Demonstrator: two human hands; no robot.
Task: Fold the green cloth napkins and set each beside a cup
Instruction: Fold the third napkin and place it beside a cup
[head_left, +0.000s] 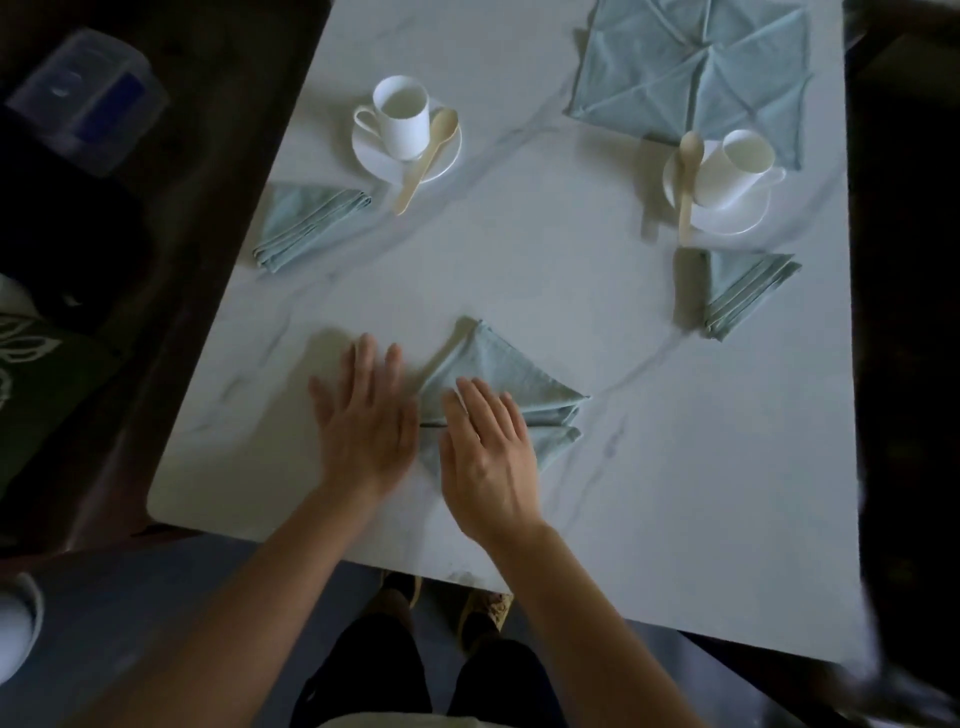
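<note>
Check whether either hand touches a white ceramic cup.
No, left hand and right hand lie flat at the near folded green cloth napkin.

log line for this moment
stage: flattening fold | left hand open, beside near napkin | right hand flat on near napkin

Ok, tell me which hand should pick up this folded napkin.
Probably the right hand: it lies flat on the napkin, while the left hand rests mostly on the table beside it.
</note>
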